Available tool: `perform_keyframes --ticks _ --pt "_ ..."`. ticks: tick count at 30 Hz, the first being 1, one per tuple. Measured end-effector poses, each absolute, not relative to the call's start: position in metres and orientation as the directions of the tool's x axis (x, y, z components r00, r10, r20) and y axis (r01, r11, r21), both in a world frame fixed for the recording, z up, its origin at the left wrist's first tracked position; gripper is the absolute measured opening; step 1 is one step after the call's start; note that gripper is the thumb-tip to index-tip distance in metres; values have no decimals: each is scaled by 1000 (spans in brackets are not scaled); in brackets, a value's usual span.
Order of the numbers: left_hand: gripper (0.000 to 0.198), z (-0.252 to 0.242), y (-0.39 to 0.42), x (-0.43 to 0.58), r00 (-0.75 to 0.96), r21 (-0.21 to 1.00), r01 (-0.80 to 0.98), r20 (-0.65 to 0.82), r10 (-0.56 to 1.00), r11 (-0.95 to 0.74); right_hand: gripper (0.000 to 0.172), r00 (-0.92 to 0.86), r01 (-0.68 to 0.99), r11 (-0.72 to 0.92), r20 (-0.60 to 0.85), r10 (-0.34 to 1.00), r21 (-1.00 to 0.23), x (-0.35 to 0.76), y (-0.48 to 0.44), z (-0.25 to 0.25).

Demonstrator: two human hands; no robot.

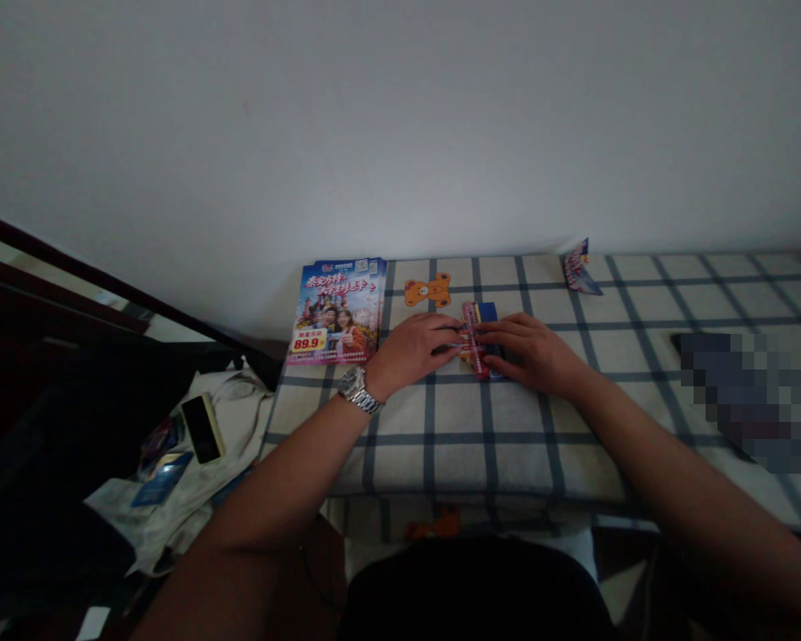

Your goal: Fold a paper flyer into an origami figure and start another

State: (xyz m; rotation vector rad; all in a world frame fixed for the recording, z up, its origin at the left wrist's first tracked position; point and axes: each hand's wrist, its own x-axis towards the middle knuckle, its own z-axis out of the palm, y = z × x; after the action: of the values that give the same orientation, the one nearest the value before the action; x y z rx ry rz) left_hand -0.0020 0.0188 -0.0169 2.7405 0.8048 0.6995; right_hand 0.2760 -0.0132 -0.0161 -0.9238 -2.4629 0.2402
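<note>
A small folded leaflet lies on the worktop between the two hands, its long axis running roughly from the wall toward the person, the far end leaning slightly left. A pink strip lies along its length, with a dark blue part showing on the side toward the right hand.

That hand comes in palm down from the right, its fingers spread and laid across the leaflet, pointing left, the thumb apart on the near side. The left hand reaches in from the left, knuckles up and fingers slightly bent, tips at the leaflet's left edge; whether they pinch it I cannot tell. Both forearms slant inward, and a metal watch circles the left wrist.

Just beyond the left hand is a flat orange bear; left of that hand sits a stack of flyers. Beyond the right hand, toward the wall, another folded leaflet stands partly open. A phone lies well left, below the worktop's edge.
</note>
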Motion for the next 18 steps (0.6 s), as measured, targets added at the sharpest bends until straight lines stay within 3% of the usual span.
perform_keyframes --ticks 18 --pt "19 -18 20 -5 752 331 434 379 539 -838 35 -668 592 754 351 656 -283 273 -12 -21"
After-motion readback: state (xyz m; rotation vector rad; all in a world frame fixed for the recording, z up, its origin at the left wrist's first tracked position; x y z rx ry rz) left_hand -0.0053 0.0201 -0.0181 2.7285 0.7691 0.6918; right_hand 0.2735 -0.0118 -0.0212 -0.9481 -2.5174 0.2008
